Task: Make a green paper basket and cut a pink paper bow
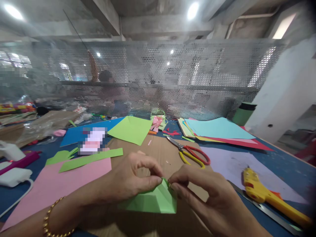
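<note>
Between my hands is a folded piece of green paper (158,201), held above a brown cardboard sheet (158,148). My left hand (138,177) pinches its top edge between thumb and forefinger. My right hand (197,187) pinches the same paper at its upper right corner, fingertips close to the left thumb. Beyond the right hand lie scissors (190,154) with one red and one yellow handle, their blades slightly apart. A green paper strip (91,160) rests left of my left hand, over a pink sheet (49,187).
A yellow hot glue gun (261,191) and a steel ruler (266,210) lie at right. Stacked coloured paper (219,128) sits behind, near a dark green cup (244,113). Further back are a green square sheet (132,129) and a small green paper basket (158,119). A perforated metal screen (148,72) stands behind.
</note>
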Demonstrator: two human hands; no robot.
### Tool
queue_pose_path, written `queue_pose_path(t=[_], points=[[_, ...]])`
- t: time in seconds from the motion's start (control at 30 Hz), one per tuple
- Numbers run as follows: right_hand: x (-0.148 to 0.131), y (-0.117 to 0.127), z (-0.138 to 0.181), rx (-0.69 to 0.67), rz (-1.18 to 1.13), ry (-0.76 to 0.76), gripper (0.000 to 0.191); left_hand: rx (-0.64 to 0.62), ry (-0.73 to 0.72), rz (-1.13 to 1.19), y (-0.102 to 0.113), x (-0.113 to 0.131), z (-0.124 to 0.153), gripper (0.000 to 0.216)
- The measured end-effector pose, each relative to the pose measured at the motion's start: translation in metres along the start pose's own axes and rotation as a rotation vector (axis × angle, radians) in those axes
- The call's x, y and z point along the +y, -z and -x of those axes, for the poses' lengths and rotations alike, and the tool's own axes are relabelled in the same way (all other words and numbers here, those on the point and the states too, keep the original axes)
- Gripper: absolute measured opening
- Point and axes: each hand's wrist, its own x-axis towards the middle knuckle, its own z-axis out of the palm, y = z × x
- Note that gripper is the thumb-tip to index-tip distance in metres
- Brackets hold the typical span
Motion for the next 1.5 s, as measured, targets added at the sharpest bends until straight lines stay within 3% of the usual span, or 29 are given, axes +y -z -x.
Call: queue_pose_path(t=[0.33, 0.47, 0.67, 1.03, 1.33, 1.43, 1.5], points=[[-0.001, -0.003, -0.001, -0.01, -0.027, 0.035, 0.014, -0.031, -0.108, 0.029, 0.002, -0.001, 0.002, 0.008], [-0.005, -0.002, -0.002, -0.055, -0.151, -0.022, 0.014, -0.059, -0.147, 0.049, 0.003, -0.002, 0.002, 0.01], [-0.007, -0.002, -0.004, -0.085, -0.213, -0.126, 0.016, -0.07, -0.062, 0.058, 0.002, -0.006, 0.0, 0.007], [-0.006, -0.005, -0.003, -0.1, -0.308, -0.151, 0.018, -0.11, -0.198, 0.056, 0.003, -0.005, 0.001, 0.009], [0.004, -0.006, 0.001, 0.015, -0.245, -0.161, 0.018, 0.088, -0.25, 0.21, 0.01, -0.008, -0.001, 0.009], [0.006, -0.004, 0.003, -0.028, -0.277, -0.167, 0.019, 0.173, -0.244, 0.239, 0.012, -0.01, -0.003, 0.01], [0.006, -0.004, 0.004, -0.061, -0.317, -0.135, 0.032, 0.189, -0.262, 0.274, 0.011, -0.01, -0.003, 0.01]])
